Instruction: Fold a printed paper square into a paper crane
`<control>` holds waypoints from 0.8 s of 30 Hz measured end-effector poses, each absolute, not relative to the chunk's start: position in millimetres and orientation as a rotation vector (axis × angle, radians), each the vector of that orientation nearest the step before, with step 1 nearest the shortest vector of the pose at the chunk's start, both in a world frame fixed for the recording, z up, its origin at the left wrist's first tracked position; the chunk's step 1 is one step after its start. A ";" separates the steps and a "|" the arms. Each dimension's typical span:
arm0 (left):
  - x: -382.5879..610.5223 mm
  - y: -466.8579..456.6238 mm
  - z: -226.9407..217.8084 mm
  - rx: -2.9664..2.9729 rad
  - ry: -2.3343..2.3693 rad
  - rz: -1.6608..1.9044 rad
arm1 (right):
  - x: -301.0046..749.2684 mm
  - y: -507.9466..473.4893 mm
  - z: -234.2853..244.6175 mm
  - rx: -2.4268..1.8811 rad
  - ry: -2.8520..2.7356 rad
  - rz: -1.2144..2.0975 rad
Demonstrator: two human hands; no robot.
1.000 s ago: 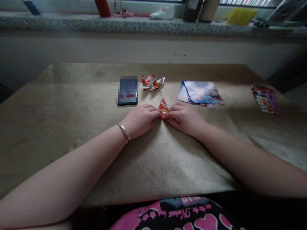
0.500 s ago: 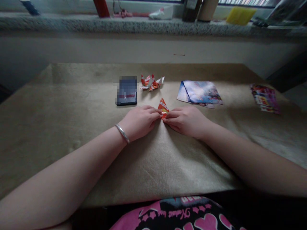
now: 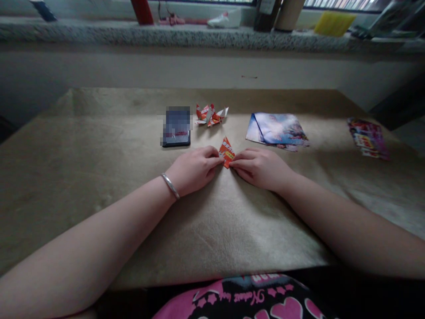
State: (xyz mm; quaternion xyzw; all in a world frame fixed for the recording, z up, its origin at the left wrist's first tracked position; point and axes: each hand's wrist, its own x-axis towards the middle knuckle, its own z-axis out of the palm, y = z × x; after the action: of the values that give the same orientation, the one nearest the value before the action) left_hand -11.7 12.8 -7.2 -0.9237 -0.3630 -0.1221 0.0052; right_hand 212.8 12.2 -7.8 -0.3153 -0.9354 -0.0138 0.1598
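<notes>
A small folded piece of orange printed paper point(image 3: 227, 153), pointed at its top, lies on the table between my two hands. My left hand point(image 3: 198, 168), with a silver bangle above the wrist, pinches its left edge between thumb and fingers. From the other side my right hand point(image 3: 262, 167) grips the lower right edge, fingertips pressed together. Part of the paper is hidden under the fingertips. Just beyond it sit orange-and-white folded paper pieces point(image 3: 211, 116) with pointed tips standing up.
A dark phone-like device point(image 3: 177, 128), partly pixelated, lies left of the folded pieces. Blue-and-pink printed sheets point(image 3: 279, 128) rest to the right, and colourful printed papers point(image 3: 368, 138) near the table's right edge. A stone windowsill point(image 3: 199, 37) holds bottles and a yellow block.
My fingertips have shifted slightly apart along the paper's lower edges, so more of its orange face and its bottom corner show. The other things stay in place.
</notes>
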 end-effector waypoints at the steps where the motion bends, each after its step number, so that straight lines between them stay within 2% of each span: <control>1: -11.9 12.6 -6.7 -2.885 -1.121 -0.373 | 212.4 11.9 -8.1 -0.930 -2.660 -0.035; 11: -8.9 9.4 -2.6 -2.831 -1.105 -0.289 | 210.2 10.8 -8.8 -1.042 -2.624 0.007; 18: -10.9 14.1 -7.8 -2.887 -1.024 -0.393 | 212.1 12.1 -5.2 -1.098 -2.628 -0.135; 24: -7.8 11.2 -3.6 -2.856 -1.016 -0.348 | 212.2 19.9 -8.9 -0.876 -2.646 0.016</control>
State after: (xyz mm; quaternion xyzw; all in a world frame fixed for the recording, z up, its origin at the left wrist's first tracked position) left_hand -7.8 11.2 -3.6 -0.9350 -0.3326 -0.1139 0.0453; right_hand 212.2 19.9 -8.9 -0.3094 -0.9344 0.0055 0.1763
